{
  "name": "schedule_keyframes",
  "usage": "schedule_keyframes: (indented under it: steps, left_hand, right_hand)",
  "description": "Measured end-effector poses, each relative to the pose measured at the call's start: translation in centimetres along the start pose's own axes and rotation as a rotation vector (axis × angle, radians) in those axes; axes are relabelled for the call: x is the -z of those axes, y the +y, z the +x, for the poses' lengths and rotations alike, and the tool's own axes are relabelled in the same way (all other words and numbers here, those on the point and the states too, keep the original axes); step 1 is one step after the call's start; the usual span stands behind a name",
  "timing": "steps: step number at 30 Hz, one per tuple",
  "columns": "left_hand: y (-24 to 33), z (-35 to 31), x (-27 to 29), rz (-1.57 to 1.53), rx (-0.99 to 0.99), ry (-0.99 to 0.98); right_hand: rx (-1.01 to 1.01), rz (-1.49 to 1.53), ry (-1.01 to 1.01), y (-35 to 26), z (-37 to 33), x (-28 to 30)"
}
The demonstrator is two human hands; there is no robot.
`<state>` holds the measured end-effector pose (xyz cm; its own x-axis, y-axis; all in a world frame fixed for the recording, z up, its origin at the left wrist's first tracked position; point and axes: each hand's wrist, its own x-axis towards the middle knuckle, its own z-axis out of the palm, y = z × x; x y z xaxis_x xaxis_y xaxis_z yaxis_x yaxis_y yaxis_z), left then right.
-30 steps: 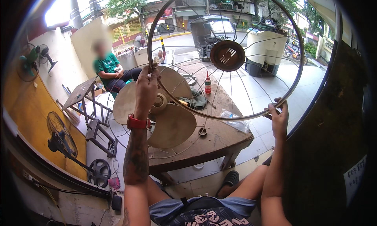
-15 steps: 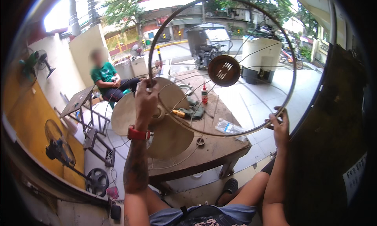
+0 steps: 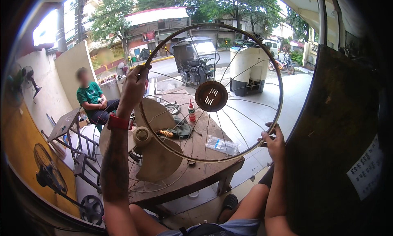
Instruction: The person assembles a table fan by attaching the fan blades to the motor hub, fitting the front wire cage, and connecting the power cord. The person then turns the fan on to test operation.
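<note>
The left hand (image 3: pixel 134 82), arm stretched up and forward, grips the upper-left rim of a round wire fan guard (image 3: pixel 211 96), fingers curled around it. The right hand (image 3: pixel 273 144), set lower with elbow bent, pinches the lower-right rim. The guard is held up over the tabletop (image 3: pixel 206 170), near its front-right corner; fan blades (image 3: pixel 157 162) stand toward its left edge

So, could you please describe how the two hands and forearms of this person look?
The left hand and right hand are without gloves. A red wristband, perhaps a watch, circles the left wrist. The left forearm carries a large tattoo, its pattern unclear. The right forearm shows no band. No sleeve covers either forearm.
</note>
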<state>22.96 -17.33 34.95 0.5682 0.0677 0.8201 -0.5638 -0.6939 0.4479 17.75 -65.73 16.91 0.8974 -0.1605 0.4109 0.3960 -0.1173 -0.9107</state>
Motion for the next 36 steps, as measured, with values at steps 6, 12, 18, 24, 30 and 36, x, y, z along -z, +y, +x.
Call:
schedule_keyframes:
  steps: [6,12,18,24,30,36]
  left_hand:
    - [-0.2,-0.3,-0.3,0.089,-0.043,0.068]
    - [0.3,0.2,0.1,0.086,-0.047,0.056]
    - [1.9,1.5,1.1,0.099,-0.051,-0.059]
    - [3.1,2.2,2.3,0.105,0.045,-0.065]
    - [4.4,2.1,4.2,0.014,0.274,-0.253]
    - [4.6,1.6,3.5,0.159,0.339,-0.350]
  right_hand:
    - [-0.052,0.040,0.005,0.0,-0.6,0.1]
    - [-0.051,0.097,0.033,-0.1,0.0,0.6]
    - [-0.040,0.078,0.037,-0.1,0.4,1.2]
    - [-0.114,0.157,0.056,0.0,1.3,1.0]
    - [-0.113,0.162,0.085,-0.3,1.8,1.1]
    - [-0.120,0.075,0.078,-0.9,1.4,1.4]
